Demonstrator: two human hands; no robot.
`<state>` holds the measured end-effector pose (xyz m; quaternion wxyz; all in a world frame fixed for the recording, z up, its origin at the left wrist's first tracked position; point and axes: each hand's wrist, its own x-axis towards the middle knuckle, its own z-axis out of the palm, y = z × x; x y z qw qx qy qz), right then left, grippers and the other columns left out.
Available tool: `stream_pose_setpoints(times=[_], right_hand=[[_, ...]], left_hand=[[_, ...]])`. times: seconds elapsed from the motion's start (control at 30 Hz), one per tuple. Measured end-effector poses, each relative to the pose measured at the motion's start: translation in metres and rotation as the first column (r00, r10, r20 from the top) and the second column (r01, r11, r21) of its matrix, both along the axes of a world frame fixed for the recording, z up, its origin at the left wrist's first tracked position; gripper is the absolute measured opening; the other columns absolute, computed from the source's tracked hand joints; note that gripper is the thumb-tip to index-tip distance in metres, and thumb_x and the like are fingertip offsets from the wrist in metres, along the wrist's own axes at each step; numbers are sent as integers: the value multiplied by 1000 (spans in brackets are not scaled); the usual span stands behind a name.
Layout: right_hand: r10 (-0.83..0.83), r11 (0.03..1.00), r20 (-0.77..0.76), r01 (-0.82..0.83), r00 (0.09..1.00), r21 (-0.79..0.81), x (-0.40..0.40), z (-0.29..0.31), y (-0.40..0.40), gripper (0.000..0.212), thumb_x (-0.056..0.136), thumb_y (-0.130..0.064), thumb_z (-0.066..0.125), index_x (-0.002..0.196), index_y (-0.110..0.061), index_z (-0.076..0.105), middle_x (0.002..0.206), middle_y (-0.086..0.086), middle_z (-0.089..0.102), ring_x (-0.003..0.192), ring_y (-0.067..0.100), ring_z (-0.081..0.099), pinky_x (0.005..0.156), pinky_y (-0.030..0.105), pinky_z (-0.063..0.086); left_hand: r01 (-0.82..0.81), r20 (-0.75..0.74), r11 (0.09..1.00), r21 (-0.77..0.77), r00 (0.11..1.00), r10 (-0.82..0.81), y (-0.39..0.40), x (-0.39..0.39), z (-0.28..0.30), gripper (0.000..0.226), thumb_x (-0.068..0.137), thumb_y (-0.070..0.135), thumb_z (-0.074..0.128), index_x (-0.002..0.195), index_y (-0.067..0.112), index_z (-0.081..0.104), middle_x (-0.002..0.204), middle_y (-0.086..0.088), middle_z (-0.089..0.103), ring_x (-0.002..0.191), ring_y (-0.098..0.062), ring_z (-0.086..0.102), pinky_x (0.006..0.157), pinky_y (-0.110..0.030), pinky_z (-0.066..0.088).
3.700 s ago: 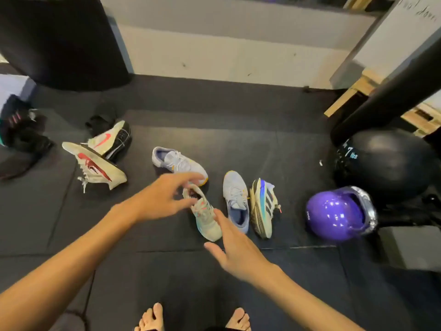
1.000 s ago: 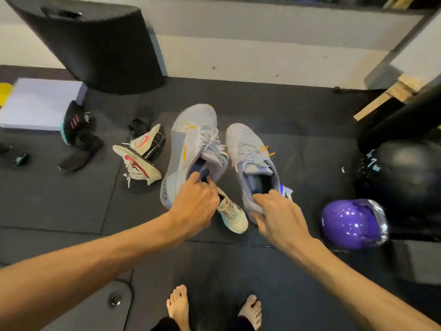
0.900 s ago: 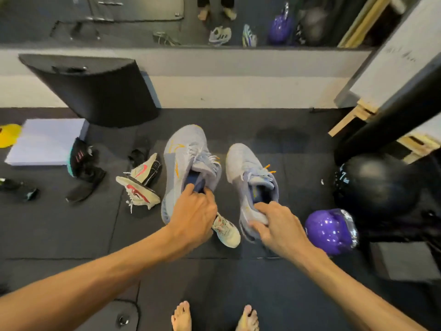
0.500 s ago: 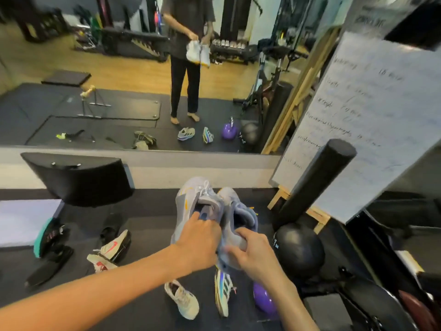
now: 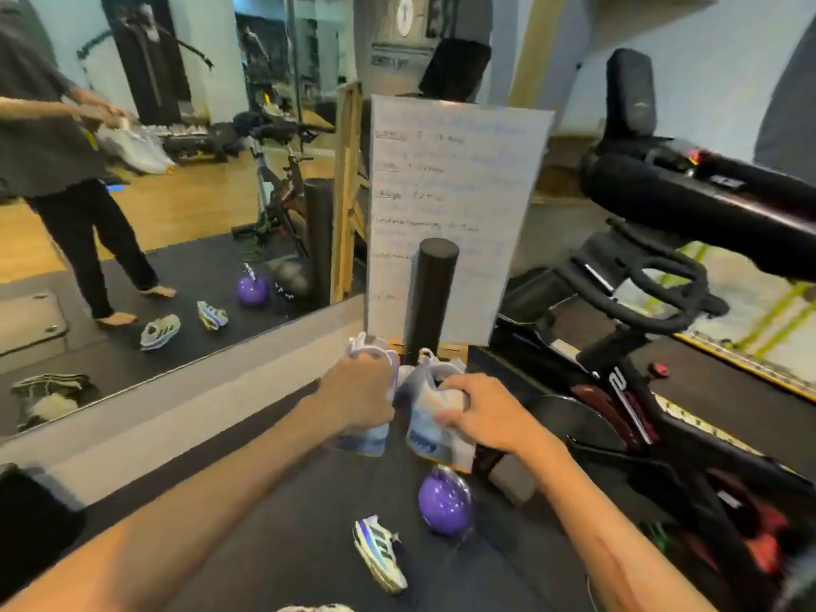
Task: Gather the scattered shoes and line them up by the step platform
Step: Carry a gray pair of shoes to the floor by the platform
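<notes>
My left hand (image 5: 358, 396) grips one pale lilac running shoe (image 5: 368, 360) by its heel opening, held up in the air. My right hand (image 5: 481, 413) grips the matching lilac shoe (image 5: 426, 424) the same way, just to the right of the first. Both shoes hang side by side above the black mat. A white shoe with blue and black stripes (image 5: 380, 553) lies on the mat below my hands. The tip of another pale shoe (image 5: 315, 607) shows at the bottom edge. The step platform is out of view.
A purple kettlebell (image 5: 445, 505) sits on the mat beside the striped shoe. An upright black foam roller (image 5: 430, 298) and a whiteboard (image 5: 450, 214) stand ahead. An exercise bike (image 5: 640, 346) fills the right. A wall mirror (image 5: 154, 214) on the left reflects me.
My view has swung up and to the right. Both hands still hold the lilac pair, now closer together. The red-and-white shoes, black shoes and platform on the left have left the view.
</notes>
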<state>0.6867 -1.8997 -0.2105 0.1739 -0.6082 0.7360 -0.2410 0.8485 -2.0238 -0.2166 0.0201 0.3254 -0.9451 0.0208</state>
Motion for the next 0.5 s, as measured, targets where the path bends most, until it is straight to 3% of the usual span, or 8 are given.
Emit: stream_pose_setpoints(times=[0.07,0.2,0.33,0.5], right_hand=[[-112,994,4,112,994,5,-9,6,21,21,82,-25,73,98,-11,71,92,6,69,86,23,61,75,34,46],[-325,945,-38,325,945,14,-36,17,81,24,83,-26,72,102,-11,71,96,10,70,89,26,62,77,37,46],[-514,854,-76,518,854,44,-61,23,171,28,81,-29,71,101,-10,69,97,9,69,91,25,61,78,37,47],[-694,709,-93,700,714,87,-88,29,307,26,81,-29,70,103,-15,68,101,2,67,91,18,57,75,32,44]], left_hand=[[78,-40,996,-32,996,-79,3,-18,5,35,86,26,50,117,10,54,118,-10,61,111,-27,58,95,-33,44],[259,-195,945,198,956,-220,30,-66,11,33,77,21,64,109,12,60,117,-6,60,110,-25,54,87,-28,39],[536,-261,795,284,841,-474,93,-130,14,24,68,10,64,92,9,62,110,-3,61,105,-22,54,84,-27,40],[733,-304,578,358,677,-670,205,-204,21,30,66,11,69,95,7,67,103,-4,66,94,-23,58,80,-31,44]])
